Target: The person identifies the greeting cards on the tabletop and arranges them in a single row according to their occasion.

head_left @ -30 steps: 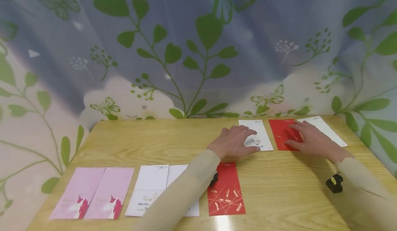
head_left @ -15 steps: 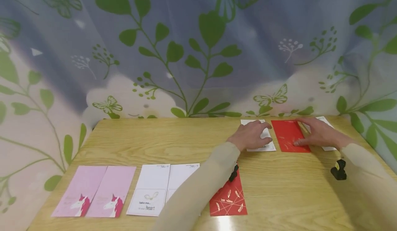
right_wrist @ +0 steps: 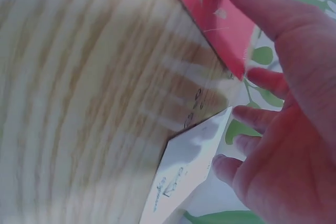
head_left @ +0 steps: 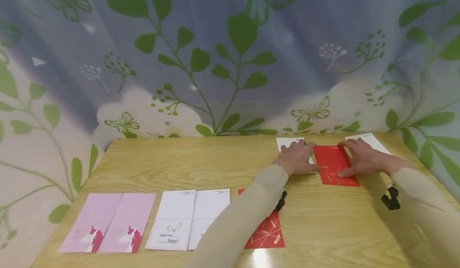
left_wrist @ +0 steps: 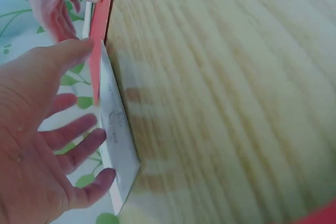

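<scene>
In the head view a red greeting card (head_left: 332,166) lies between my two hands at the far right of the table. My left hand (head_left: 295,158) reaches its left edge, thumb tip right at the red card and the other fingers spread. Under that hand a white card (head_left: 287,141) is partly covered. My right hand (head_left: 366,158) holds the red card by its right side, thumb on its face and index finger at the far corner. The right wrist view shows another white card (right_wrist: 184,163) beneath the other right fingers.
Nearer on the wooden table (head_left: 179,160), two pink unicorn cards (head_left: 91,220) lie at the left. Two white cards (head_left: 176,208) lie beside them. A second red card (head_left: 267,232) is partly hidden by my left sleeve. A patterned curtain (head_left: 230,80) hangs behind the far edge.
The red card has moved toward me together with my right hand. My left hand has moved right, from over the white card to the red card's left edge.
</scene>
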Demonstrator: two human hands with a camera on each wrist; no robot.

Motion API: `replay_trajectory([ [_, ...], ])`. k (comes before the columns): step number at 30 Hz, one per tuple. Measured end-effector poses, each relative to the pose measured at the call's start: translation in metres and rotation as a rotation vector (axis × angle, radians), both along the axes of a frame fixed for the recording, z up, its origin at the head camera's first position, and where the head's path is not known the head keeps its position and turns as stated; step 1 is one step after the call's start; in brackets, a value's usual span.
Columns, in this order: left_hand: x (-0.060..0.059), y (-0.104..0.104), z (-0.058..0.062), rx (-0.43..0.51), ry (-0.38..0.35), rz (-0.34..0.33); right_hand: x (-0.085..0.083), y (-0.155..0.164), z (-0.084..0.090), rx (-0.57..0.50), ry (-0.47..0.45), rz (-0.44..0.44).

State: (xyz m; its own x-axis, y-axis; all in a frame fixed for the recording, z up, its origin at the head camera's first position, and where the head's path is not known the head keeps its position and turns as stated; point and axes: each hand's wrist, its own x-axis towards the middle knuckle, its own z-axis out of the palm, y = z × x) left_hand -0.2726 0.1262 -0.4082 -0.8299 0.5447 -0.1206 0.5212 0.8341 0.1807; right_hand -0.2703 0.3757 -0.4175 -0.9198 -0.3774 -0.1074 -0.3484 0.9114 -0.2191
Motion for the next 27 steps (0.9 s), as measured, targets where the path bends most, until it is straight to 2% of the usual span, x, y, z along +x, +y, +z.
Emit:
replay_trajectory([
  [4, 0.0, 0.001, -0.005, -0.049, 0.015, 0.02, -0.003, -0.003, 0.002, 0.025, -0.028, -0.005],
  [8, -0.001, 0.002, -0.01, -0.053, 0.034, 0.025, -0.001, -0.005, 0.005, 0.034, -0.05, -0.045],
  [12, -0.002, 0.003, -0.013, -0.051, 0.031, 0.032, 0.004, -0.008, 0.005, 0.008, -0.011, -0.063],
  [19, -0.002, 0.007, -0.015, -0.004, 0.007, 0.058, 0.02, -0.014, 0.003, -0.059, 0.041, -0.109],
  [24, -0.003, 0.009, -0.014, 0.029, -0.001, 0.089, 0.028, -0.016, 0.001, -0.15, 0.092, -0.059],
  [27, -0.003, 0.009, -0.014, 0.099, -0.01, 0.1, 0.031, -0.016, 0.0, -0.171, 0.11, -0.047],
])
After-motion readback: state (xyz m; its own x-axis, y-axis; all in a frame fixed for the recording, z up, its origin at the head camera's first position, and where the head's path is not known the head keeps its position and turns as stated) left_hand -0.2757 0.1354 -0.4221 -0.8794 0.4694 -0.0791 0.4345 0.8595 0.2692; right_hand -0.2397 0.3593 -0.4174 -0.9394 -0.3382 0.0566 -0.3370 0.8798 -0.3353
